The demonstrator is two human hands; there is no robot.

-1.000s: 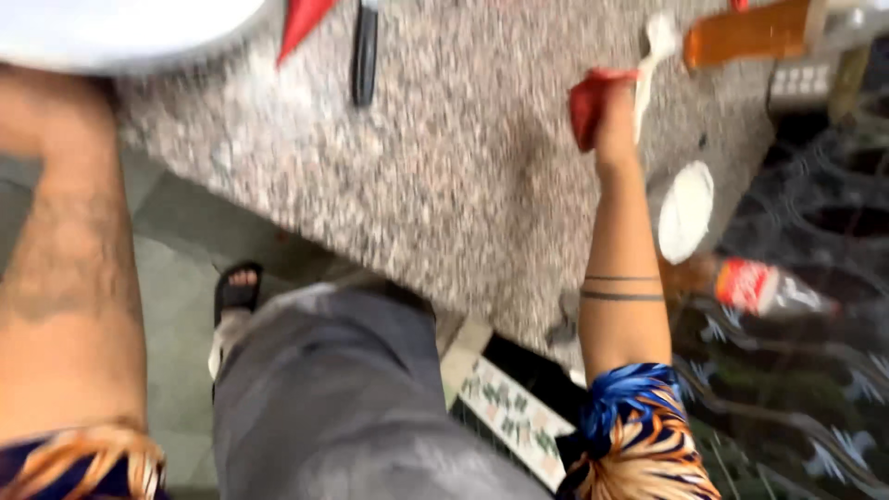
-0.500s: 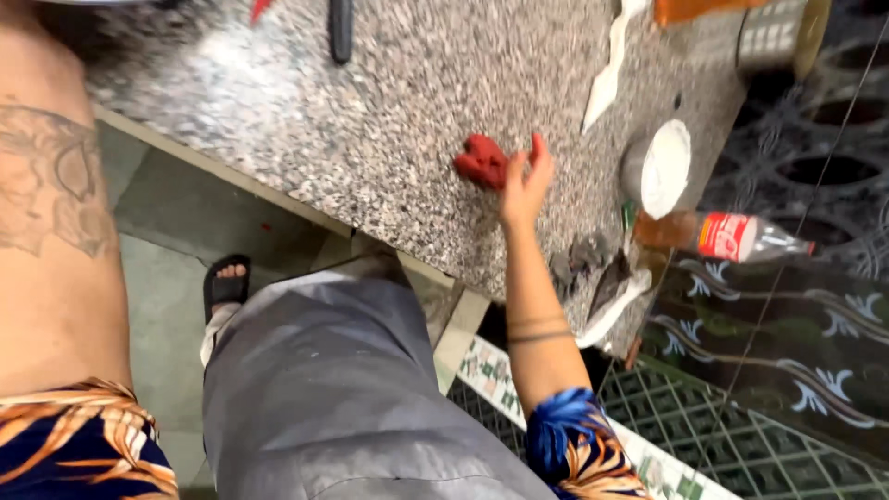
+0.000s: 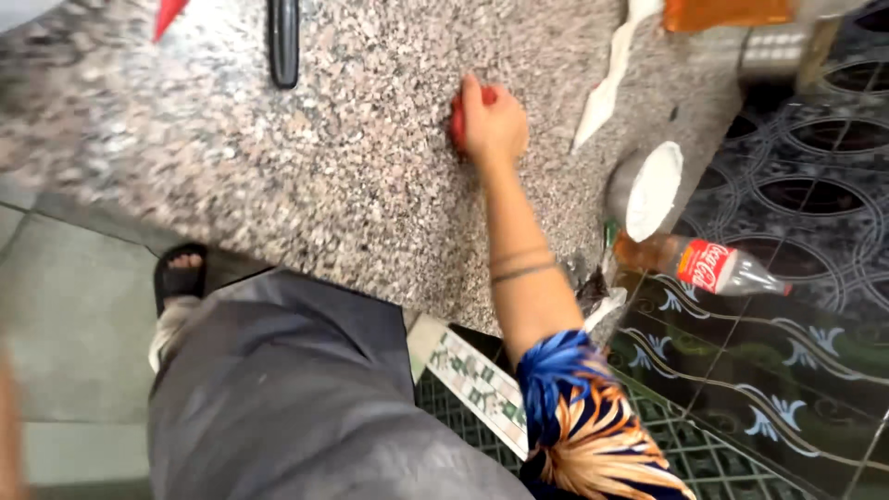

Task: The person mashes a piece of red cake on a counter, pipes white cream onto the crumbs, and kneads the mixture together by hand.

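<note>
Nearest the camera: grey trousers [image 3: 306, 398] and a sandalled foot [image 3: 178, 278] on the pale floor tiles [image 3: 65, 315]. A blue-and-orange patterned sleeve [image 3: 583, 417] sits at bottom right, w/ the forearm running up from it onto the speckled granite counter [image 3: 278, 185]. Right hand [image 3: 493, 122] lies palm-down on the counter, fingers curled over a small red cloth [image 3: 457, 118]; only a strip of the cloth shows at the hand's left edge, pressed flat to the stone, roughly mid-counter. Can't tell how tight the grip is, but the hand is closed over it.

Left hand: only a blurred bit of arm at the bottom-left edge, hand itself out of view.

Right of the counter edge, lower down: a white round lid or bowl [image 3: 653, 190] and a plastic bottle [image 3: 699, 264] w/ brown liquid lying on its side over dark patterned tiles [image 3: 815, 306].

Further back on the counter: a black handle [image 3: 283, 42], a red pointed thing [image 3: 169, 14] at top left, a pale strip [image 3: 607, 83] well right of the hand, an orange object [image 3: 727, 13] at the top edge.
</note>
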